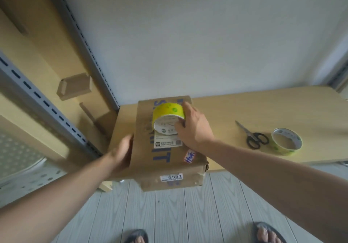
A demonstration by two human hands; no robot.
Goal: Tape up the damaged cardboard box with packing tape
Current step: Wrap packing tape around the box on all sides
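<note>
My right hand (194, 129) is clamped on the yellow tape roll (167, 115), thumb against its near face and fingers reaching over the far rim, and the roll stands on edge on the far half of the cardboard box (165, 154), just above the white label. My left hand (122, 150) lies cupped against the box's left wall, thumb up at the top edge, pressing rather than gripping (the fingertips are out of my sight down the side). The box sits at the left end of the wooden table (263, 107), and its near end juts past the table's front edge, hanging over the grey plank floor (169, 214); the near right corner looks crumpled. To the right there is bare tabletop between box and scissors (253, 137), which lie just beside a second tape roll (286, 143) lying flat near the front edge. On the left, the box's side is close to a slotted metal upright (79, 129), so room is tight there.
</note>
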